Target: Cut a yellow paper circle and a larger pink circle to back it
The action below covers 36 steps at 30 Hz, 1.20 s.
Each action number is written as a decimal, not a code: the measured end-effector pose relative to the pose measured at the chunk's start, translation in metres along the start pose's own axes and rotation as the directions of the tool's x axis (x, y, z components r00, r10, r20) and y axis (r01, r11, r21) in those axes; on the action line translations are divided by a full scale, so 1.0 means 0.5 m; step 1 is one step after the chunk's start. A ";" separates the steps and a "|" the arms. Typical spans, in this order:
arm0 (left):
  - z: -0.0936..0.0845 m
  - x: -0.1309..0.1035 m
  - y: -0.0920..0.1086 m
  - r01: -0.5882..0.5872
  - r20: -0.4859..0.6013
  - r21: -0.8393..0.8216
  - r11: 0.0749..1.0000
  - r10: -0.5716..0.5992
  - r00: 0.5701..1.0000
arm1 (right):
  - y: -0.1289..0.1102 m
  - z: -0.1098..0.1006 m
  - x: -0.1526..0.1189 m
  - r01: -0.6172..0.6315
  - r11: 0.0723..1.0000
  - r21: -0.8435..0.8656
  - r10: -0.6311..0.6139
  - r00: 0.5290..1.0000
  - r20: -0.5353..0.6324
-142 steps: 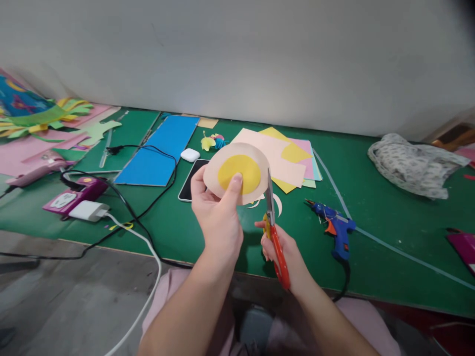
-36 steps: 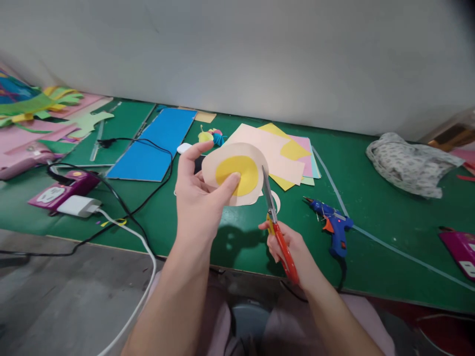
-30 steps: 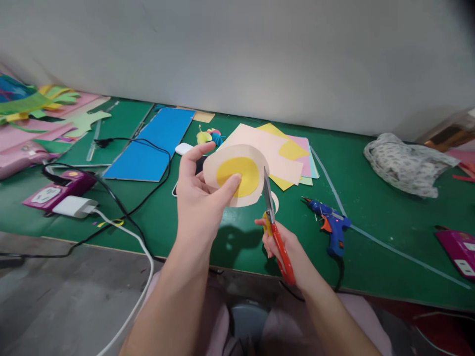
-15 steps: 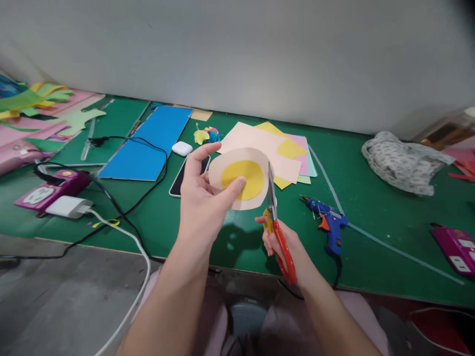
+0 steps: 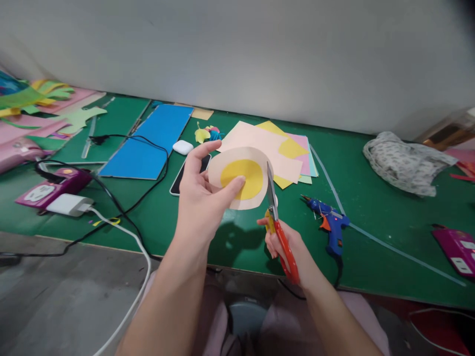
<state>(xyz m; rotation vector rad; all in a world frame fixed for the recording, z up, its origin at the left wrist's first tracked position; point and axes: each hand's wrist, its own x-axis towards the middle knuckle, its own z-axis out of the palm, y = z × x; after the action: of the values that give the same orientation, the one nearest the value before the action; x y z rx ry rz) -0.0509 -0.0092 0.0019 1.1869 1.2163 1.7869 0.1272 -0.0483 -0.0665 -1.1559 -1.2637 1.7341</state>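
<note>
Between the thumb and fingers of my left hand (image 5: pixel 202 193) is a rounded piece of pale pink paper (image 5: pixel 218 163) with a yellow paper circle (image 5: pixel 252 179) on its face. My thumb presses on the yellow circle. My right hand (image 5: pixel 293 244) is wrapped round the red handle of a pair of scissors (image 5: pixel 284 242). The blades point up and away, and their tips lie at the right edge of the pink paper. A bit of yellow shows by my right fingers, partly hidden.
Behind my hands lie stacked coloured paper sheets (image 5: pixel 260 136), a phone (image 5: pixel 178 183) and a white earbud case (image 5: pixel 183 147). A blue glue gun (image 5: pixel 330 222) with a long glue stick rests at right. Leftward are a blue board (image 5: pixel 148 148), cables and a purple power strip (image 5: pixel 55 188).
Hands, paper and scissors keep nearly the same place. The scissors have shifted very slightly against the paper's right edge, and the view has moved a touch.
</note>
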 end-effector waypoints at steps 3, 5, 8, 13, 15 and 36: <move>-0.002 0.002 0.000 -0.007 0.012 -0.005 1.000 0.007 1.000 | -0.006 -0.002 -0.004 -0.024 0.999 0.039 0.023 1.000 0.017; -0.004 0.003 -0.001 -0.007 0.020 -0.009 1.000 0.007 1.000 | -0.011 -0.005 -0.006 -0.041 0.998 0.046 0.040 0.999 0.017; -0.007 0.003 -0.004 -0.003 0.035 -0.004 1.000 0.004 0.999 | -0.016 -0.009 -0.007 -0.060 0.998 0.036 0.060 0.998 -0.002; -0.006 0.003 -0.007 -0.004 0.042 0.000 1.000 0.004 0.999 | -0.020 -0.016 -0.014 -0.072 0.997 0.027 0.072 0.997 0.009; -0.005 0.003 -0.004 0.000 0.045 0.003 1.000 0.000 0.999 | -0.022 -0.018 -0.018 -0.074 0.997 0.024 0.073 0.997 0.006; -0.004 -0.004 0.015 0.147 0.135 0.046 0.988 -0.152 0.979 | -0.031 -0.051 -0.032 -0.064 0.982 -0.177 0.055 0.997 -0.057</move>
<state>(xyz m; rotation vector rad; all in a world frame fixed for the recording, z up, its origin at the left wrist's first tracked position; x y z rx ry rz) -0.0521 -0.0143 0.0080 1.1861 1.2272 1.5531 0.1573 -0.0496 -0.0509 -1.3455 -1.3887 1.6482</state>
